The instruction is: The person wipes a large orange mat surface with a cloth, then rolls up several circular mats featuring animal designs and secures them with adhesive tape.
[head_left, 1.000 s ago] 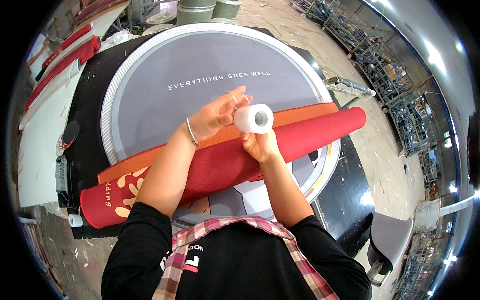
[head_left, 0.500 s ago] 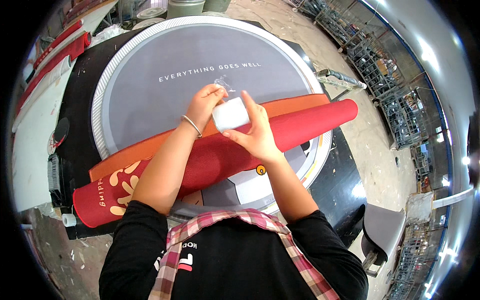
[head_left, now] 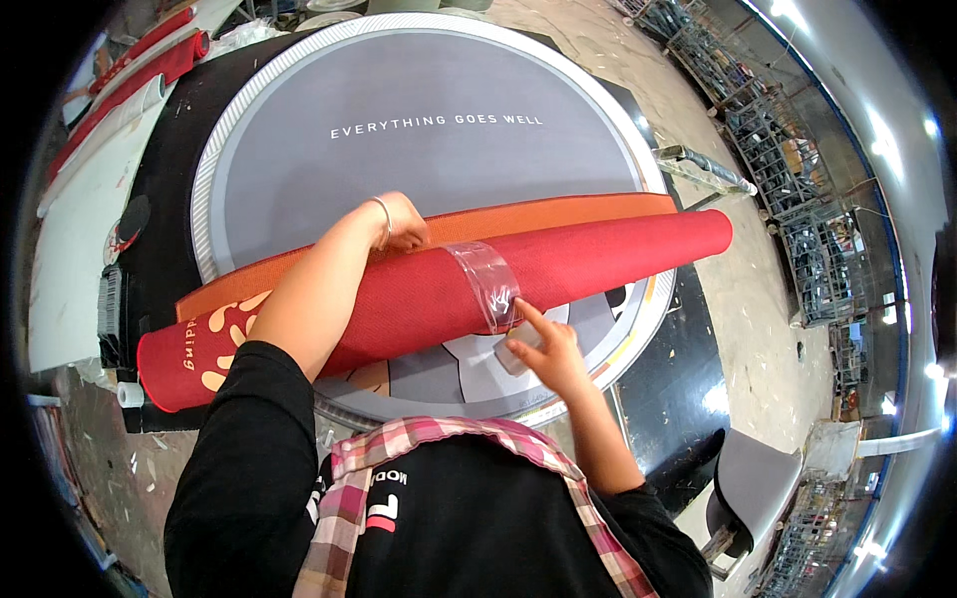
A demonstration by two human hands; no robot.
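A red rolled-up mat (head_left: 419,304) with an orange underside flap (head_left: 588,207) lies across a large round grey mat (head_left: 299,90). A strip of clear tape (head_left: 482,279) is stretched over the middle of the red roll. Below its near side, my right hand (head_left: 554,354) grips a roll of clear tape (head_left: 516,353), with the index finger pointing out at the strip's lower end. My left hand (head_left: 404,223) is curled down at the far side of the red roll, over the orange flap; its fingertips are partly hidden.
The round mat rests on a black table (head_left: 159,234). More red rolls (head_left: 140,95) lie on a white table (head_left: 75,259) at left. A small white roll (head_left: 130,395) sits at the table's left corner, a grey chair (head_left: 753,488) at lower right, and metal racks (head_left: 797,199) along the right.
Clear tape now crosses the red roll. My right hand has moved down to its near side with the tape roll; my left hand has dropped to its far side.
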